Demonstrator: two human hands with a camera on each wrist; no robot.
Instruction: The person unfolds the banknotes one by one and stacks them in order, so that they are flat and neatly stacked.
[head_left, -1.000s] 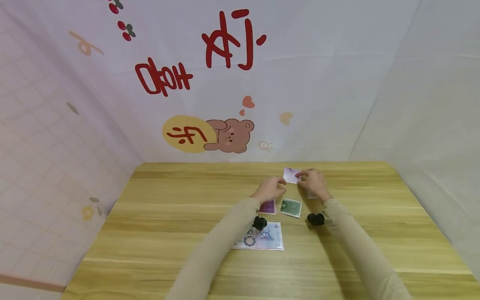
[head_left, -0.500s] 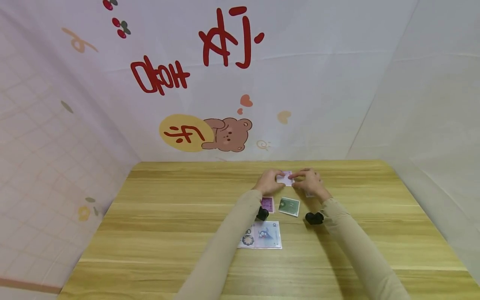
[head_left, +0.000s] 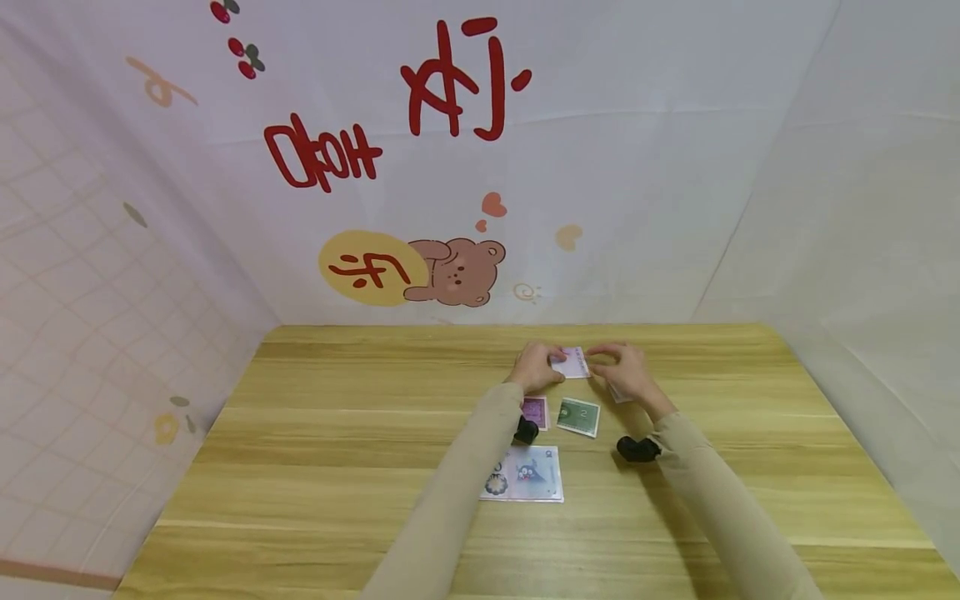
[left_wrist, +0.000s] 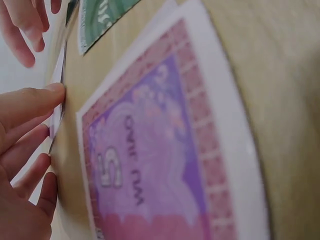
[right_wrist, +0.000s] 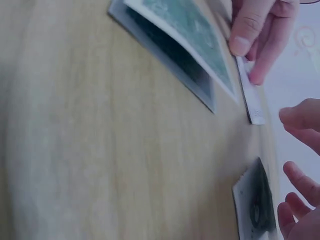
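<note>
Near the back of the table lies a small pale pink play banknote (head_left: 572, 364). My left hand (head_left: 534, 368) pinches its left end between thumb and fingers, seen too in the right wrist view. To the right of the note, my right hand (head_left: 624, 371) hovers with thumb and fingers spread, apart from the note and holding nothing. Another banknote (right_wrist: 256, 200) lies beneath the right hand, mostly hidden in the head view. Closer to me are a purple banknote (left_wrist: 145, 140) marked 5, partly behind the left wrist, and a folded green banknote (head_left: 578, 417) marked 2.
A larger pale blue banknote (head_left: 534, 473) with a cartoon figure lies in front, partly covered by the left sleeve. Black wrist cameras (head_left: 637, 449) hang under both forearms. A printed cloth backdrop (head_left: 615, 183) rises behind the wooden table (head_left: 322, 467).
The left hand has come to the pale pink banknote and grips its left end; the note has shifted slightly left and nearer. My right hand, earlier on the note, has let go and drawn slightly right.
</note>
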